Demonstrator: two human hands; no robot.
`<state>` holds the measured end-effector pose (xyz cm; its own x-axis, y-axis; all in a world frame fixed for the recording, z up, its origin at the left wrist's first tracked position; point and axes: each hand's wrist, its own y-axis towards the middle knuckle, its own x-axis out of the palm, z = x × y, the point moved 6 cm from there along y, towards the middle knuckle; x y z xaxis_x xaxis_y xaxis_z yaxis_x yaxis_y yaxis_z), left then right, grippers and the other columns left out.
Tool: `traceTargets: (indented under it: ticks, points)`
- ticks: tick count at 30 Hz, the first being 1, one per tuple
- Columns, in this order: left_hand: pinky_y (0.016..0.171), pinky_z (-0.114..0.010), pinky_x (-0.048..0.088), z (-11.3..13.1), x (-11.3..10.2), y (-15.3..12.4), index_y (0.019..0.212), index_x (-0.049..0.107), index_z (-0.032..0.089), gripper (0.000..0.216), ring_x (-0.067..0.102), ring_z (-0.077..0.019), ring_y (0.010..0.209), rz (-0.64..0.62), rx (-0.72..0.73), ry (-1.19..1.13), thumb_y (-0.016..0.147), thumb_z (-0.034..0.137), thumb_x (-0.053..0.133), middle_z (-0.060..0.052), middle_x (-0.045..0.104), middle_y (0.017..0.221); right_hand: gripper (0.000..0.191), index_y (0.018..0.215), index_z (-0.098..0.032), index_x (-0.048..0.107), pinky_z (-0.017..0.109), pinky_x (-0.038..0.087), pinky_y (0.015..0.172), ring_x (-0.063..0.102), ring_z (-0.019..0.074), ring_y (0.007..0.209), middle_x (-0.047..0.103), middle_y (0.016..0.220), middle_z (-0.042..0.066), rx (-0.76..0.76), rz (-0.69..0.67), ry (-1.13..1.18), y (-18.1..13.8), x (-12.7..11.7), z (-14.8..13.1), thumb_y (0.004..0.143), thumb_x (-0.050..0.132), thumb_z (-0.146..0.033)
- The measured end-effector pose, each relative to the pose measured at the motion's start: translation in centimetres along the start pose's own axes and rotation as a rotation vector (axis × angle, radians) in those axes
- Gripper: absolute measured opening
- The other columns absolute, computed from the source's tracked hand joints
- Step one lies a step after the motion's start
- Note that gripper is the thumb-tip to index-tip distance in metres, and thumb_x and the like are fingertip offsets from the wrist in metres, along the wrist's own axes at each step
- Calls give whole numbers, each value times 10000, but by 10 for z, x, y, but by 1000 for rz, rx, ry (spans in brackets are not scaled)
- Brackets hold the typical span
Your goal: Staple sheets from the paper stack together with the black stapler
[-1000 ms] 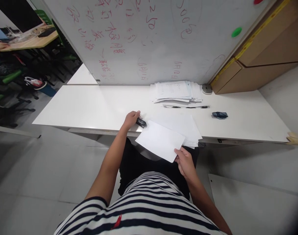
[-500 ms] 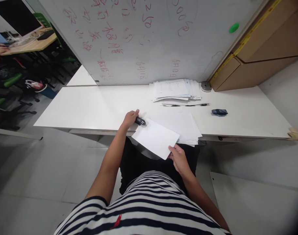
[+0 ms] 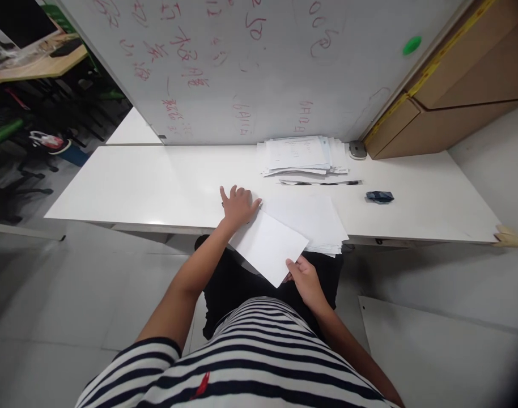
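My right hand (image 3: 302,275) pinches the lower right corner of a white sheet of paper (image 3: 270,243), which juts over the table's front edge above my lap. Palm down, my left hand (image 3: 238,205) lies at the sheet's upper left corner with its fingers spread. A small dark bit shows at the left side of that hand; whatever lies beneath the palm is hidden. Partly under the held sheet, a stack of blank white paper (image 3: 318,221) rests on the table and overhangs its front edge a little.
Behind is a pile of written papers (image 3: 299,154), with a thin dark-and-clear strip (image 3: 321,182) before it. A dark blue packet (image 3: 379,196) lies to the right on the white table (image 3: 135,181). A whiteboard (image 3: 276,73) and cardboard boxes (image 3: 450,124) stand at the back.
My left hand has let go of the black stapler-like object, spread its fingers and shifted right over it, covering it. The held sheet has turned slightly, its near corner now closer to me.
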<state>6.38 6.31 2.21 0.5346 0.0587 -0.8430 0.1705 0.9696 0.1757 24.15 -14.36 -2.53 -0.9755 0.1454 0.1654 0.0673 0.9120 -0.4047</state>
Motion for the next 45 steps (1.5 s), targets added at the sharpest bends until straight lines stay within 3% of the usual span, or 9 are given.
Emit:
traceTargets:
  ticks: [5,13,18,24,28,33,40,42,45]
  points:
    - [1129,-595,-101,-4,4,0,988,647,238,402,239,-360,1388,-16,5,51,842,582,498,-118,586,1240,330,885,-177,644,287,468,529,572,150,522,670,639,7,-25,25,-38,-1,2,-4,780,643,-490]
    - [1072,-502,268,-20,-9,17,1087,636,245,499,532,-308,1181,-86,-203,-101,901,603,343,-91,665,1169,342,976,-181,676,289,472,557,590,164,594,719,805,42,-89,59,-36,-8,6,-14,804,624,-472]
    - [1140,-551,59,-20,-10,16,1170,565,272,515,537,-260,1193,-104,-299,-79,923,601,256,-50,660,1201,407,1045,-168,691,330,512,691,646,206,741,736,914,70,-118,178,-4,-20,-30,-23,768,680,-467]
    - [1142,-561,32,-11,-6,9,1217,539,258,535,461,-274,1266,-75,-242,149,922,592,243,-68,633,1248,454,1069,-171,691,342,517,710,674,245,834,737,952,84,-200,333,106,-33,-92,-37,738,716,-480]
    - [1131,-575,73,-10,-2,8,1206,558,253,516,473,-298,1241,-78,-211,232,918,571,271,-76,624,1253,449,1046,-183,699,336,510,699,672,230,798,739,926,72,-195,389,3,-26,-106,-38,735,716,-508]
    - [1127,-570,107,-10,-1,9,1198,568,246,504,494,-296,1208,-92,-206,254,921,553,281,-80,624,1241,422,1020,-192,694,326,504,715,664,208,782,736,908,55,-201,344,-13,-19,-105,-37,743,712,-510]
    - [1127,-556,131,-9,-2,8,1183,582,240,519,499,-292,1201,-106,-201,233,924,560,265,-75,622,1240,434,1041,-202,657,305,479,686,633,194,742,707,835,24,-210,214,-243,16,-114,-72,789,637,-555]
    - [1126,-551,134,-8,-3,7,1177,587,240,513,497,-294,1204,-104,-202,239,926,552,267,-78,621,1245,402,1001,-205,643,281,454,644,601,175,689,670,759,6,-242,198,-443,34,-114,-90,827,579,-561]
    - [1119,-547,149,-8,-4,7,1166,597,235,510,503,-300,1193,-98,-198,250,926,546,271,-84,630,1231,351,1003,-187,616,275,409,620,576,186,685,632,724,23,-227,312,-979,58,-111,-109,887,498,-497]
